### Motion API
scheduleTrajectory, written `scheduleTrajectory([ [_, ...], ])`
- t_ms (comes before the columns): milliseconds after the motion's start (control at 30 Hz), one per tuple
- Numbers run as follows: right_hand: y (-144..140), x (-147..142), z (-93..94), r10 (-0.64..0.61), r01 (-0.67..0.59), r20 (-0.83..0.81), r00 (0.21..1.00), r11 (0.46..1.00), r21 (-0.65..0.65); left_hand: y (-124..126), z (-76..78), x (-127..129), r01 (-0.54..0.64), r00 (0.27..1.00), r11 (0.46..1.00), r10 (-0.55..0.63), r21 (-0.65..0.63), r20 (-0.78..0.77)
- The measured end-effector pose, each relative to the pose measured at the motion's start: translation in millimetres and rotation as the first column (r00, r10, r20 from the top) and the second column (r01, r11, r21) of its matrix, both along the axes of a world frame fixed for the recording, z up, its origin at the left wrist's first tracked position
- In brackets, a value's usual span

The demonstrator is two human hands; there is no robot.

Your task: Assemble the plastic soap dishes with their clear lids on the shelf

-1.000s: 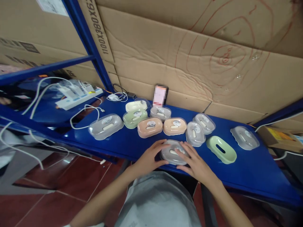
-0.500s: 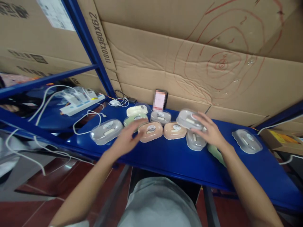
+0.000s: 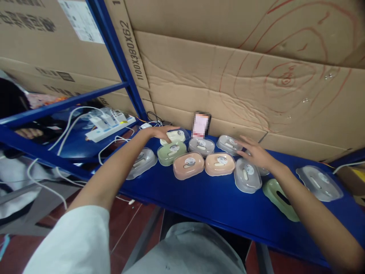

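My left hand (image 3: 158, 133) reaches to the back left, its fingers closed around the left end of a cream plastic box (image 3: 176, 136) with a clear cover. Beside it sits a green box (image 3: 172, 153). My right hand (image 3: 255, 151) has its fingers apart at the right end of a grey box (image 3: 229, 145), holding nothing. Just below that hand lies another grey box (image 3: 247, 176), with a further clear-covered one partly hidden behind the hand. Two peach boxes (image 3: 188, 165) and a grey box (image 3: 201, 146) fill the middle.
A grey box (image 3: 139, 164) is partly behind my left forearm. Toward the right lie a slotted green piece (image 3: 278, 196) and a grey box (image 3: 319, 182). A phone (image 3: 201, 123) leans on the cardboard (image 3: 176, 91). A power strip (image 3: 111, 127) with cables and another person's hand (image 3: 30, 133) are left.
My left hand has moved from above the green box back to the cream one. The grey box in my right hand has been set down in the back row and let go.
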State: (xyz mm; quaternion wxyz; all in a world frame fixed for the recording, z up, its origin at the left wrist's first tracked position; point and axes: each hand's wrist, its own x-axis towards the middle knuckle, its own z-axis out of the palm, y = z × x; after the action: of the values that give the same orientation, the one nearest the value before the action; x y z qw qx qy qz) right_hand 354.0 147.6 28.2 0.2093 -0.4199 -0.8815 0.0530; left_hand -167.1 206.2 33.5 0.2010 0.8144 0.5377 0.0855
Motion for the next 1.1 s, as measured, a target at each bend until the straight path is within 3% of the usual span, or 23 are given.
scheduleTrajectory([
  [100,-62,24,7.5,-0.011,0.010,0.008,1.000,1.000,0.027,8,-10.2,3,0.002,1.000,1.000,-0.001,0.010,-0.009],
  [167,-112,44,1.3,-0.080,0.077,0.044,0.996,0.994,0.079,8,-14.5,5,0.005,1.000,0.999,-0.005,0.032,0.002],
  [267,-180,76,-26.6,-0.292,0.274,0.080,0.953,0.945,0.177,-1,-9.9,3,-0.009,1.000,0.997,0.007,0.071,0.026],
  [333,-210,95,-51.4,-0.413,0.387,0.088,0.907,0.896,0.218,-13,2.4,-1,-0.040,0.998,0.993,0.035,0.113,0.046],
  [467,-223,123,-88.9,-0.469,0.450,0.083,0.879,0.875,0.181,-59,39.5,1,-0.100,0.989,0.962,0.068,0.255,0.133],
  [567,-206,131,-92.2,-0.486,0.466,0.078,0.871,0.865,0.184,-118,54.1,22,-0.084,0.972,0.925,-0.005,0.370,0.234],
  [633,-195,123,-82.3,-0.542,0.514,0.066,0.838,0.824,0.238,-166,46.1,51,-0.010,0.953,0.923,-0.107,0.384,0.282],
  [700,-194,99,-66.7,-0.565,0.538,0.006,0.825,0.789,0.296,-214,24.5,89,0.120,0.933,0.937,-0.220,0.328,0.285],
  [733,-199,81,-58.6,-0.534,0.517,-0.032,0.845,0.799,0.308,-235,10.7,109,0.168,0.934,0.948,-0.241,0.272,0.263],
  [767,-207,60,-51.4,-0.461,0.460,-0.075,0.884,0.832,0.310,-253,-3.5,130,0.188,0.942,0.956,-0.240,0.224,0.236],
  [833,-228,13,-42.2,-0.210,0.229,-0.102,0.972,0.944,0.238,-278,-28.6,166,0.157,0.968,0.973,-0.186,0.167,0.170],
  [900,-248,-31,-41.5,0.025,-0.013,-0.061,0.998,0.982,0.189,-287,-45.1,189,0.111,0.985,0.978,-0.131,0.177,0.111],
  [933,-256,-49,-43.9,0.058,-0.052,-0.032,0.998,0.986,0.157,-287,-49.9,196,0.108,0.988,0.977,-0.126,0.181,0.088],
  [1000,-263,-68,-51.6,0.041,-0.040,-0.006,0.999,0.993,0.113,-283,-54.5,200,0.131,0.988,0.976,-0.144,0.174,0.062],
  [1100,-260,-61,-63.5,-0.050,0.053,-0.039,0.998,0.995,0.080,-278,-58.0,188,0.132,0.986,0.981,-0.144,0.139,0.080],
])
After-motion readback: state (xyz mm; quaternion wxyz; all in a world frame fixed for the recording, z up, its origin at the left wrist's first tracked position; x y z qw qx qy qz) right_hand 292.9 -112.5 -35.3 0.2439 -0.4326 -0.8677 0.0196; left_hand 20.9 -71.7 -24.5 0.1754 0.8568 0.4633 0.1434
